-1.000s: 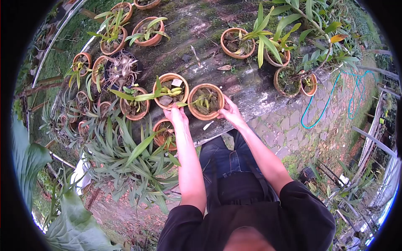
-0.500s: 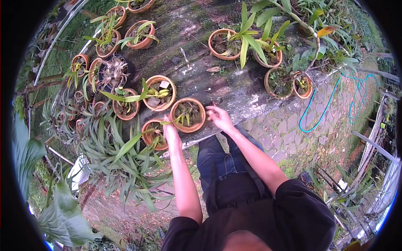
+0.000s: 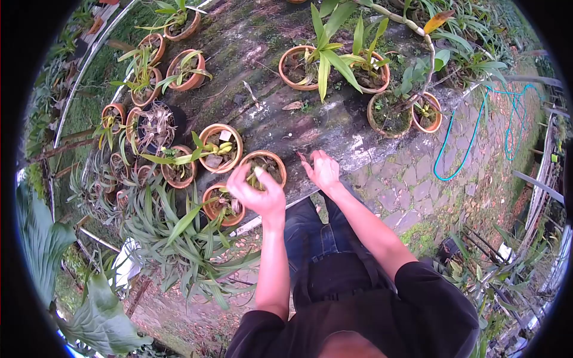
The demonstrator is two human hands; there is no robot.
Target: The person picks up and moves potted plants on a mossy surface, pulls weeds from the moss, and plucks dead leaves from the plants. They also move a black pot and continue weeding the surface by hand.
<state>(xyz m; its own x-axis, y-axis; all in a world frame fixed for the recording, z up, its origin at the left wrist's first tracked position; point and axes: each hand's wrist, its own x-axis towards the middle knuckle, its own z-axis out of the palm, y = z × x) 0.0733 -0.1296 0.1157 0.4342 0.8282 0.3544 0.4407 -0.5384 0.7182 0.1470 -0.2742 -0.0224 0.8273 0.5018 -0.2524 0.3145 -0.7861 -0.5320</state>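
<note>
My left hand [image 3: 259,194] is over the near clay pot [image 3: 276,162], its fingers curled above the small plant inside and hiding part of it; whether they grip the plant is hidden. To the right of that pot, my right hand [image 3: 322,170] has its fingers bent near a small dark reddish thing, too small to make out. A clay pot with pale stones [image 3: 237,149] stands just beyond my left hand. Beside its wrist is another clay pot [image 3: 209,212] with a leafy plant.
Several potted plants stand along the left of the mossy table [image 3: 268,125]. More clay pots [image 3: 439,122] are at its right end, under a long arching stem. Strappy leaves [image 3: 179,238] hang over the near left edge. A teal hose [image 3: 439,170] lies on the paving.
My left hand has moved from the gap between two pots to above the near pot. My right hand has shifted slightly right. The view has shifted a little.
</note>
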